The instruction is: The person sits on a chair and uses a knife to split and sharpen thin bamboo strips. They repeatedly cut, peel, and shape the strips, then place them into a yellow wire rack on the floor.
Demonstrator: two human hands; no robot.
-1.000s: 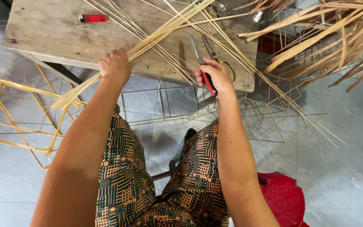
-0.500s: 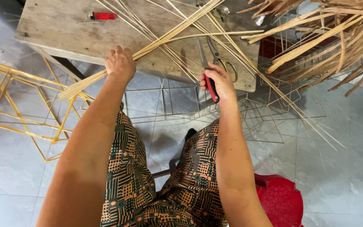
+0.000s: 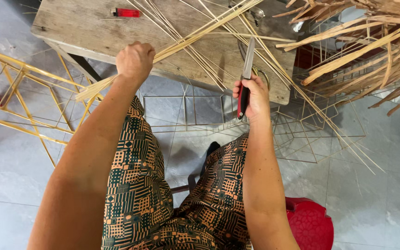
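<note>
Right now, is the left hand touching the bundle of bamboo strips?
Touching. The head view shows the left hand closed in a fist around the bundle of bamboo strips, which runs through it and sticks out on both sides.

**Around the bench**

A red lighter (image 3: 126,12) lies near the far left corner of the worn wooden bench (image 3: 84,28). Yellow wire frames (image 3: 19,92) stand on the grey tiled floor (image 3: 385,194) at left. A red stool (image 3: 309,224) sits below, and dry palm leaves (image 3: 371,41) pile up at right.
</note>
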